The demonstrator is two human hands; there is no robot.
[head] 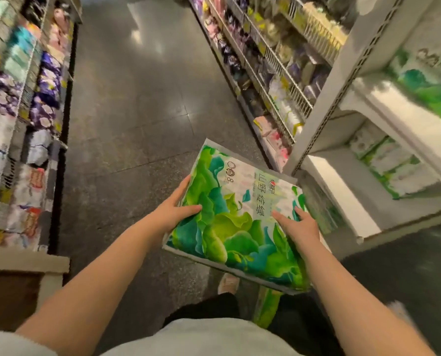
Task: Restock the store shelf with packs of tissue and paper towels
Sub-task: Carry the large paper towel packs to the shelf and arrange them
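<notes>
hands grip a big green leaf-printed tissue pack (237, 222) from both sides: the left hand (174, 208) curls round its left edge with the thumb lying on top, and the right hand (300, 224) lies on the top face near the right edge, fingers spread and nearly straight. below them runs a dark speckled floor (137, 111) between stocked shelves. just right of the right hand stands a white shelf unit (343, 191) holding matching green packs (386, 163); the held pack sits tilted between the hands.
</notes>
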